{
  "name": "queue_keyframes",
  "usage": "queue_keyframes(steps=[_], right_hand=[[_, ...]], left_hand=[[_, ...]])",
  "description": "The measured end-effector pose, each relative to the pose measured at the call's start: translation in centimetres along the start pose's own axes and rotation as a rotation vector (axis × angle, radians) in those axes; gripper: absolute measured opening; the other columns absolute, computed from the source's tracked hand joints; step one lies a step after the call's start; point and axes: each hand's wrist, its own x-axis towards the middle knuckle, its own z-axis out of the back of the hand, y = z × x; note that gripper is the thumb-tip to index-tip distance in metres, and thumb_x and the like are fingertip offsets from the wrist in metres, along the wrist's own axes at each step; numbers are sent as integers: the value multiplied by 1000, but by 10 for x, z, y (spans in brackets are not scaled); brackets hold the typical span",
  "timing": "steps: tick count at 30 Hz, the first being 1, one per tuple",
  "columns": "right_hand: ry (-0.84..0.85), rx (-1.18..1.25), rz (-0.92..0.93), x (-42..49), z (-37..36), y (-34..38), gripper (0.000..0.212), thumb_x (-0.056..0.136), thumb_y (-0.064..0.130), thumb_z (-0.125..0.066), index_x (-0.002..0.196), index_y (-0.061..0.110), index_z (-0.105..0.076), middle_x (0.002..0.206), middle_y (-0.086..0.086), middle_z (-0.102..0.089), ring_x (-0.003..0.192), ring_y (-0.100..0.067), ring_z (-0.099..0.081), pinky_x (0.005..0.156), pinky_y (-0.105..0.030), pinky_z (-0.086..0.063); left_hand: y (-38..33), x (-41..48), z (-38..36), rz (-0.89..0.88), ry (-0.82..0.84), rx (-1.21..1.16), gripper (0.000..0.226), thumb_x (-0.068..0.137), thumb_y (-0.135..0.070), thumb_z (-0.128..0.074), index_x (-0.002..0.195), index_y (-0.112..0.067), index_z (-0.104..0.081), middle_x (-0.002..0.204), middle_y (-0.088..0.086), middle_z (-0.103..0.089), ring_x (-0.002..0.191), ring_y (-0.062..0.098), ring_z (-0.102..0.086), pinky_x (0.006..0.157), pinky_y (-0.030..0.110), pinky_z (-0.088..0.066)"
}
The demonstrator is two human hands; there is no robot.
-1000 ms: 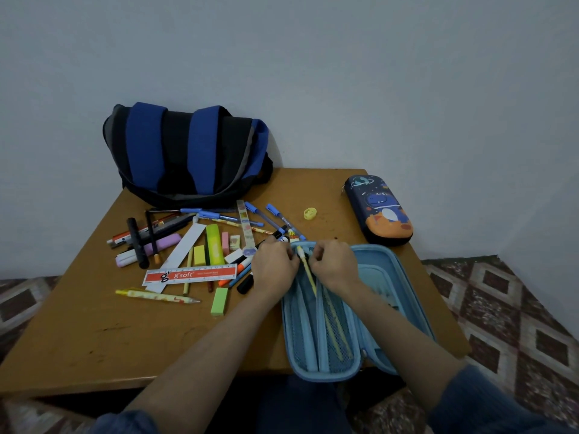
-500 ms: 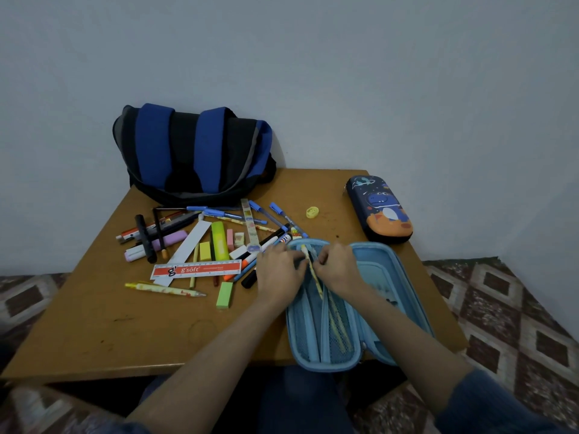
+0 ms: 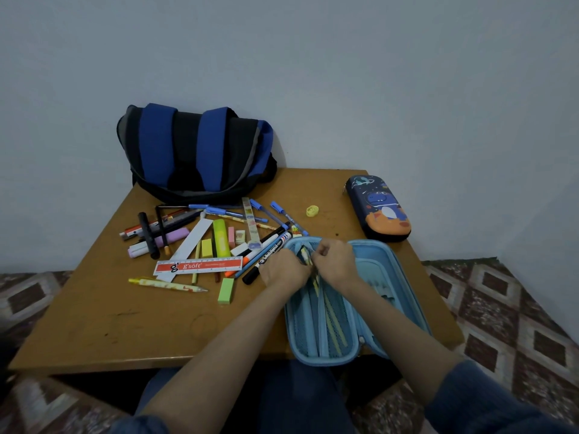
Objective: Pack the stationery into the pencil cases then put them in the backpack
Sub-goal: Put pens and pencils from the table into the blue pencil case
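Wooden table [image 3: 94, 324]: bears all items.
Backpack [image 3: 194, 151], blue-black: far edge, against the wall.
Open light-blue pencil case [image 3: 391, 277]: near right, overhanging the table's front edge.
Closed dinosaur pencil case [image 3: 379, 208]: far right.
Right hand [image 3: 336, 264]: pinches the yellow pencils [image 3: 334, 322] lying in the open case's mesh pocket.
Left hand [image 3: 285, 270]: curled beside them, grip indeterminate.
Red ruler [image 3: 197, 266]: among loose stationery, centre-left.
Yellow sharpener [image 3: 312, 210]: apart, far centre.

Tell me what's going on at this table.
A person is packing stationery. The right hand pinches yellow pencils at the far end of the open blue pencil case, the left hand close beside it. Pens, markers and a red ruler lie loose on the table. The dark pencil case is shut; the backpack sits behind.
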Motion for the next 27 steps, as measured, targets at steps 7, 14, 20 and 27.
queue_keyframes(steps=[7,14,20,27], right_hand=[[-16,50,65,-2,2,-2,26,90,18,-58,67,7,-59,54,1,-48,54,-13,-45,52,-24,-33],[-46,-37,77,-2,28,-13,23,92,18,-55,79,3,-65,63,-3,-56,66,-19,-51,55,-25,-34],[41,-178,73,-12,42,-39,18,88,15,-58,94,3,-70,103,-10,-67,97,-26,-61,73,-26,-43],[62,-184,128,-20,42,-47,38,87,17,-63,123,8,-58,130,-6,-58,121,-21,-52,98,-27,-39]], left_hand=[[1,-2,-3,-51,10,98,25,84,-39,-61,99,-21,-70,100,2,-67,99,20,-59,90,39,-48],[-4,-18,8,-125,23,-41,28,94,-23,-50,77,-5,-63,71,6,-56,68,21,-55,51,28,-44],[-7,-30,1,-77,185,-270,27,85,-30,-67,84,-3,-67,79,9,-68,78,22,-67,74,33,-57],[-13,-35,-2,-27,173,-365,20,86,-14,-65,67,-10,-56,67,1,-52,63,14,-52,69,31,-51]])
